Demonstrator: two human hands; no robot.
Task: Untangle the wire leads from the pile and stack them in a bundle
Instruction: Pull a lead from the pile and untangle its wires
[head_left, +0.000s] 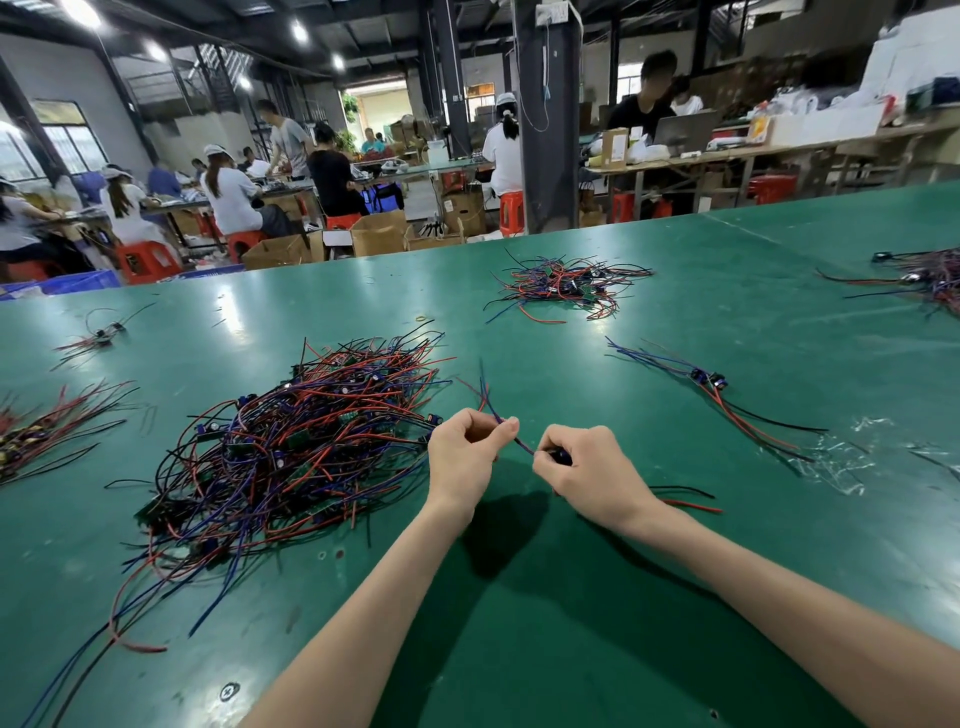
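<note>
At my far left a loose sheaf of red and black wires (47, 431) lies on the green table (571, 597); beside it sprawls the big tangled pile (291, 447) of red, blue and black leads; my left hand (465, 454) sits at the pile's right edge, fingers curled, thumb and forefinger pinching one wire lead (522, 444); that lead spans the gap to my right hand (592, 473), which is curled tight round its dark end, and red and black tails (685, 499) trail out behind that wrist; further right a small straightened bundle (711, 389) rests apart, near crumpled clear plastic (831, 462).
</note>
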